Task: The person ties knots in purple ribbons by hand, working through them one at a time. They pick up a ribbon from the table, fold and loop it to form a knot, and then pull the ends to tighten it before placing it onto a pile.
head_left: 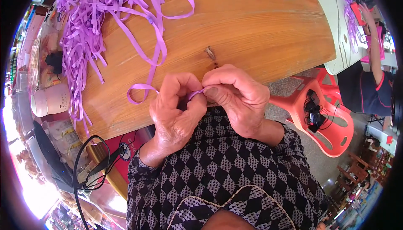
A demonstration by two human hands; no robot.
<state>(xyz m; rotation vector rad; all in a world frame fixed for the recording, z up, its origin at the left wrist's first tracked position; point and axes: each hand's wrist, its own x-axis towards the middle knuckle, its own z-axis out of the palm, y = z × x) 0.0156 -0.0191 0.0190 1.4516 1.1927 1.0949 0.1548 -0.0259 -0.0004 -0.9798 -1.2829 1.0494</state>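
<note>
The wooden table, brown with visible grain, serves as reference. Beyond its right edge is a white, marble-patterned tabletop with further purple ribbon at its far end. A co-worker, in a dark top with red trim, is also beyond that edge, one arm extended. The wearer, in a black-and-grey diamond-patterned garment, is positioned at the table's near edge. A coral-red plastic chair is off the table's near right corner. A large, tangled heap of purple ribbon covers the table's far left part and hangs over its left edge. A pale pink tumbler with a white end lies beyond the left edge.

The left hand and right hand meet over the table's near edge. The left has its fingers curled and grips the ribbon strand; the right pinches the same strand between thumb and forefinger. The strand is at the near edge, between the fingertips, with a loop lying on the table just left of the left hand. A black corded device rests on the chair. A dark knot marks the table's surface, just beyond the hands.
</note>
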